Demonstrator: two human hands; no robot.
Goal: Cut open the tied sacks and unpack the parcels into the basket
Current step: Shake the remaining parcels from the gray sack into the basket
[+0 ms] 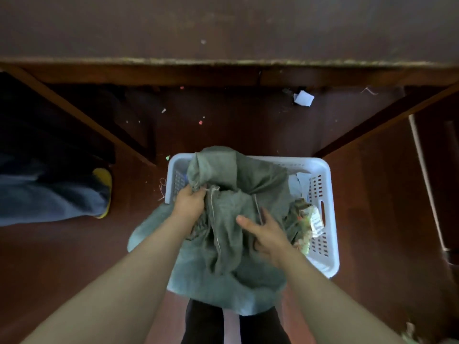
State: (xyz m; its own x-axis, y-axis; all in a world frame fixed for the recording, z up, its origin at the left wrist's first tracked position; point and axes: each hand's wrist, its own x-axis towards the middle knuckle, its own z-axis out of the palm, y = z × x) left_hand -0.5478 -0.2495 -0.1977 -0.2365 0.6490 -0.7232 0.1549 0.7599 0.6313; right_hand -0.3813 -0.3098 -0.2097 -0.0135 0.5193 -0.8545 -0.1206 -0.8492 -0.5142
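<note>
Left hand [190,199] grips a bunched fold of the green sack [223,244], which drapes over the white basket [325,170] on the floor. Right hand [267,234] clutches sack cloth nearer the middle, and parcels [310,219] lie in the basket's right side.

A single wide-angle camera on the person's head looks steeply forward and down, so the left forearm [139,269] and right forearm [323,281] run up from the bottom corners toward the middle. It sits close over the white basket [331,232] and the green sack [238,175] draped across it, which fill the lower centre. Farther off it takes in the dark red-brown floor [372,232] and, along the top, a wooden tabletop [223,26].
</note>
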